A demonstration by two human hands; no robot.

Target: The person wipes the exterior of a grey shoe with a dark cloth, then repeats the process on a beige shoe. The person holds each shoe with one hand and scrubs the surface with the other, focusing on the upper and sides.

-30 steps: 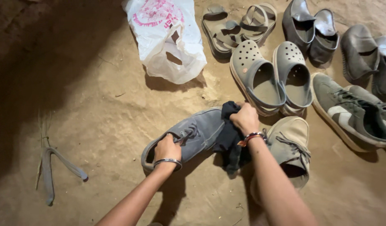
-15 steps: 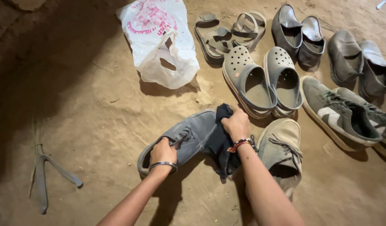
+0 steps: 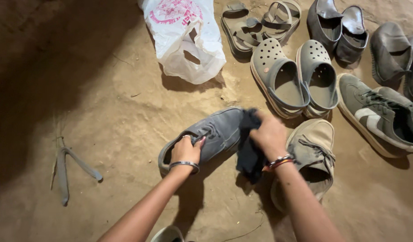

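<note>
My left hand (image 3: 187,150) grips the heel end of a grey sneaker (image 3: 205,136) lying on its side on the dirt floor (image 3: 121,112), fingers curled over its collar. My right hand (image 3: 270,134) is closed around a dark cloth (image 3: 247,150), pressing it against the sneaker's toe end. Just right of the cloth sits a tan shoe (image 3: 311,157). Farther off stand grey clogs (image 3: 296,78), and a white plastic bag (image 3: 184,38) lies far left of them.
</note>
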